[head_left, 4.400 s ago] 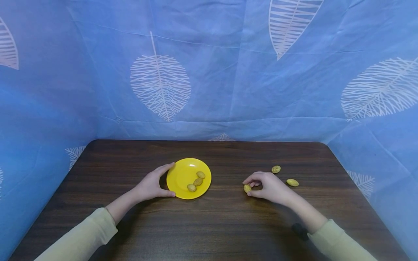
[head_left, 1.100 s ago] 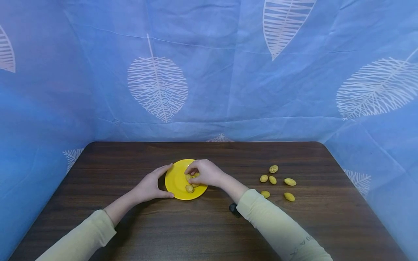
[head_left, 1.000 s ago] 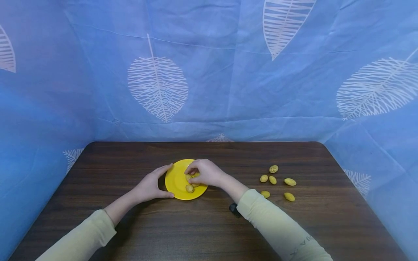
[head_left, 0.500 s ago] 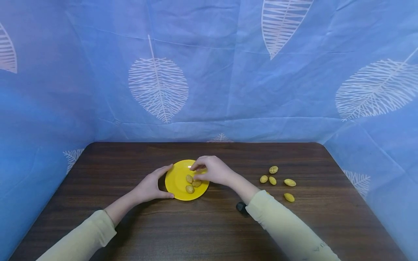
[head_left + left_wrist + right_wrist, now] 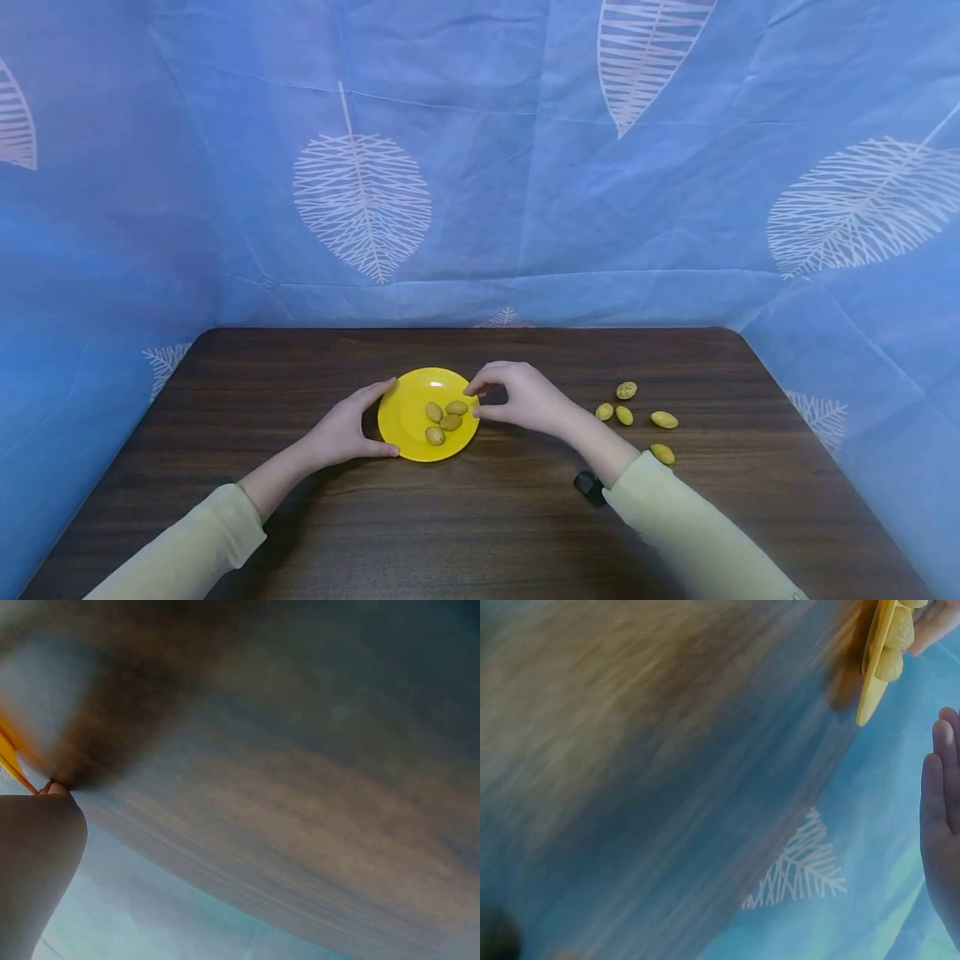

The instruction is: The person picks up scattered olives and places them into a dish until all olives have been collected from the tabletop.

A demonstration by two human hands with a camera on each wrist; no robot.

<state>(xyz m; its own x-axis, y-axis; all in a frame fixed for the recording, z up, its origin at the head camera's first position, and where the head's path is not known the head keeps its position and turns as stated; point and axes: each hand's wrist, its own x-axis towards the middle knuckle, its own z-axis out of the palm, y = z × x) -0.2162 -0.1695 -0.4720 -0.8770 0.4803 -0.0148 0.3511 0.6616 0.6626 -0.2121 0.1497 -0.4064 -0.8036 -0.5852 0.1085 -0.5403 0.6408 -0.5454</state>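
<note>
A round yellow plate (image 5: 401,408) lies on the table with several small, oval, olive-like yellow fruits (image 5: 451,422) on its right half. My left hand (image 5: 347,431) holds the plate's left edge between thumb and fingers. At the right rim is my right hand (image 5: 525,398), thumb and index finger apart with nothing between them. The right wrist view shows the plate (image 5: 871,701) edge-on with fruits (image 5: 889,664) on it, and the right hand's fingers (image 5: 933,787) extended. A corner of the plate (image 5: 9,756) appears in the left wrist view beside the left fingertips.
Several more such fruits lie loose on the dark wooden table (image 5: 465,533) to the right, among them an elongated one (image 5: 663,419) and a speckled one (image 5: 626,390). A blue curtain (image 5: 480,183) with white leaf prints hangs behind. A black device (image 5: 590,487) sits under the right wrist.
My right hand put a fruit on the plate, let it go and drew back rightward to the rim. More fruits now lie there than at first. The left hand stays at the plate.
</note>
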